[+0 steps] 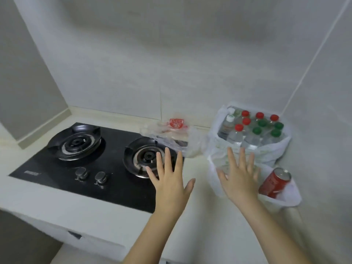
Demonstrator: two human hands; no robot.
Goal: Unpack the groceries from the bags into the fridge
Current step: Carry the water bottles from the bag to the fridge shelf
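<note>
Item: bag of bottles (251,141), upright on counter (200,216), just ahead of our right hand (240,180). Both palms spread, empty. Left hand (169,183) over stove (85,159), farther; right nearer.

The left hand (169,185) and right hand (240,183) are flat, fingers spread; a white bag (276,151) of bottles (256,130) stands at one o'clock.

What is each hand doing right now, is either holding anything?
Left hand: open, fingers spread, holding nothing.
Right hand: open, fingers spread, holding nothing.
</note>
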